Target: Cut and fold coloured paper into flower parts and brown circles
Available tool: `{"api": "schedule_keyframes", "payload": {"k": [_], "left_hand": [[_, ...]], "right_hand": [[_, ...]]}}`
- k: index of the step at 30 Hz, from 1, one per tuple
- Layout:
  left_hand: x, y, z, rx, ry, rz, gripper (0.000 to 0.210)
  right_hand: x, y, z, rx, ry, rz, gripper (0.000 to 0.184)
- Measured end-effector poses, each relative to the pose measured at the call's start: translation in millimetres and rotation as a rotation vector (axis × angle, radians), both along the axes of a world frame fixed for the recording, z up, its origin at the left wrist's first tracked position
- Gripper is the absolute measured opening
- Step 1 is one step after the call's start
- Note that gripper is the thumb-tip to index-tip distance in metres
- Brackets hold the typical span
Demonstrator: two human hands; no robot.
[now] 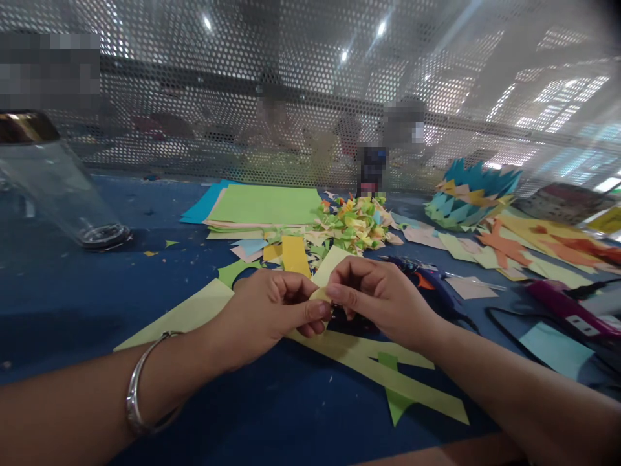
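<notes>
Nearest to the camera were the two bare forearms, and the left one carried a silver bracelet [145, 388] at the wrist. They lay over a dark blue table [63, 304] that was covered with small paper crumbs and offcuts. Long pale yellow strips [378, 369] and a green scrap [395, 398] lay just under the hands. Farther back there was a flat stack of green and blue sheets [262, 206], and beside it a heap of small folded paper pieces [354, 223] in green, yellow and orange. On the far right stood a blue paper crown [468, 194] with pointed edges, near orange cutouts [504, 249]. A glue gun [427, 278] lay just behind the right hand, and a purple tool [567, 307] with a black cable lay at the right edge. A clear glass jar [53, 184] was at the far left. Behind the table rose a perforated metal screen [310, 97], with blurred people and ceiling lights beyond it. The left hand [269, 310] and the right hand [383, 298] met in the middle above the table, fingers curled, and both pinched a small piece of pale yellow paper [321, 292] between thumb and fingertips. The piece was held between the two hands, a little above the yellow strips.
</notes>
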State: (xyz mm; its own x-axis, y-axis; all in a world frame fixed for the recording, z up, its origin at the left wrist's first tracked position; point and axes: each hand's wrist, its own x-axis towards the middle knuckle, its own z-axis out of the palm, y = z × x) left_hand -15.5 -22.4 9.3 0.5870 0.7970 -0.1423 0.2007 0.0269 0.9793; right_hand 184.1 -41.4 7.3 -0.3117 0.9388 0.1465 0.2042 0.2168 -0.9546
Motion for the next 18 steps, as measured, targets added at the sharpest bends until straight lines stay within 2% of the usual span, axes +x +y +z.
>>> {"api": "schedule_keyframes", "payload": {"k": [5, 11, 18], "left_hand": [[0.6, 0.7, 2.1, -0.010, -0.034, -0.045, 0.020], [0.6, 0.2, 3.3, -0.080, -0.084, -0.121, 0.014], [2.9, -1.6, 3.6, -0.060, -0.100, -0.052, 0.016]], "right_hand": [[0.4, -1.4, 2.8, -0.066, 0.055, 0.029, 0.022], [4.3, -2.3, 1.1, -0.045, 0.072, 0.049, 0.021], [2.1, -2.2, 2.4, -0.020, 0.056, 0.028, 0.021]]}}
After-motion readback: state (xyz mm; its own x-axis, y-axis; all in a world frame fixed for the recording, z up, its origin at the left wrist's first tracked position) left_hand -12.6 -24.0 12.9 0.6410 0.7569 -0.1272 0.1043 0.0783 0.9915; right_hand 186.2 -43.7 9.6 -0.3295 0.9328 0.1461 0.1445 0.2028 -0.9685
